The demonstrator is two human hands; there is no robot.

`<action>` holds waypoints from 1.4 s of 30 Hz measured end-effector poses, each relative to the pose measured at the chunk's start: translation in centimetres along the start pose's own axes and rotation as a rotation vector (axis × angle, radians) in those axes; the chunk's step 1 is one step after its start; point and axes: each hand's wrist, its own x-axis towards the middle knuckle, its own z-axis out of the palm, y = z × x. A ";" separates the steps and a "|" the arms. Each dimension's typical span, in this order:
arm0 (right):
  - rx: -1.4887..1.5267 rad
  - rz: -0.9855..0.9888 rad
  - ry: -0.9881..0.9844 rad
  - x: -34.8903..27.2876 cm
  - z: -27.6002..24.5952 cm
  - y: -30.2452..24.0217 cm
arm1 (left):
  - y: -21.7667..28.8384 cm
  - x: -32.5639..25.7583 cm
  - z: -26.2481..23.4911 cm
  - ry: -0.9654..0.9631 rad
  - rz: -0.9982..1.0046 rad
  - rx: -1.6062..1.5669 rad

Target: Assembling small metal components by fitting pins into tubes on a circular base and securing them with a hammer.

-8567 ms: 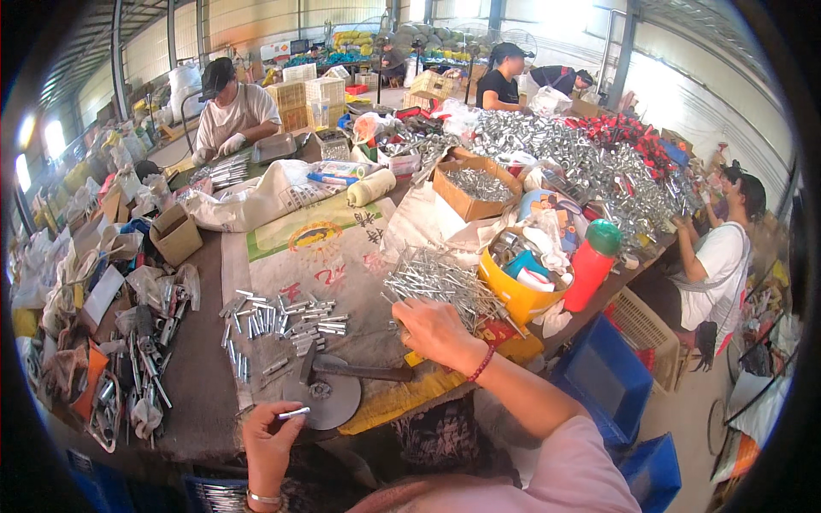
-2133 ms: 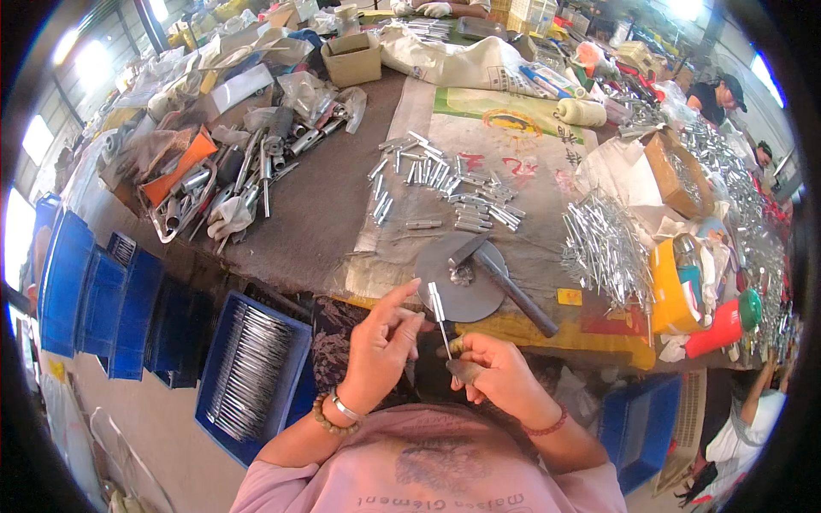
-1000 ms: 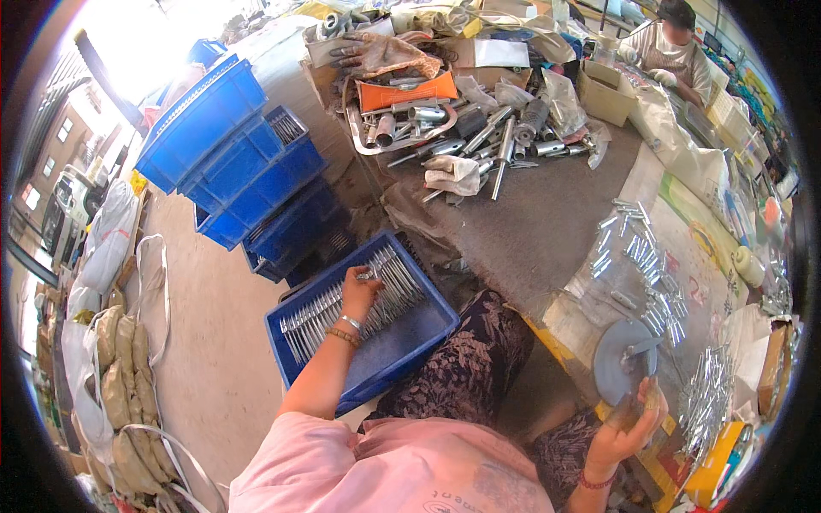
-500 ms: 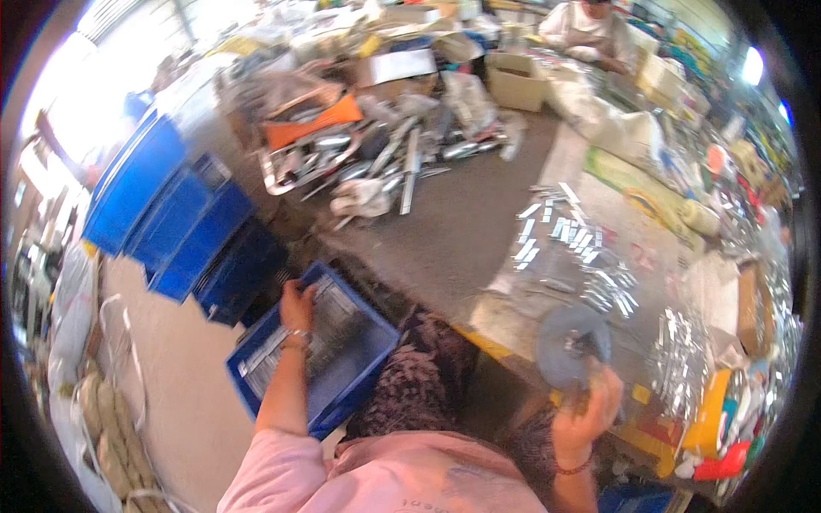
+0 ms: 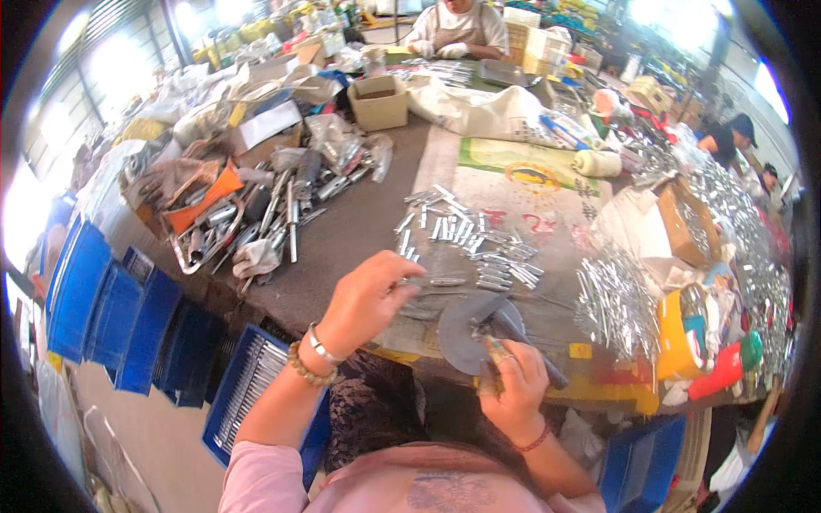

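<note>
Bright daylight floods a cluttered workshop table [image 5: 359, 231] above a concrete floor [image 5: 162, 436].

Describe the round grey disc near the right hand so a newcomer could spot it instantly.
Start at the long dark worktable, then go to its near edge, just ahead of the person's right hand. There lies the flat round grey metal disc, with a dark-handled hammer resting across it. It is the only round plate there; the silvery metal pieces beside it are thin and straight.
</note>
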 end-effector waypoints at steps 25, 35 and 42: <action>-0.616 0.453 -0.117 -1.5 -13.6 10.1 | 4.3 -2.9 4.1 -0.127 -0.507 -0.676; -0.478 0.343 -0.207 -0.5 -14.3 7.9 | 5.6 -5.1 4.4 -0.133 -0.308 -0.274; 0.754 0.709 -0.060 1.0 -7.1 2.0 | 5.8 -4.9 5.2 -0.111 0.011 0.027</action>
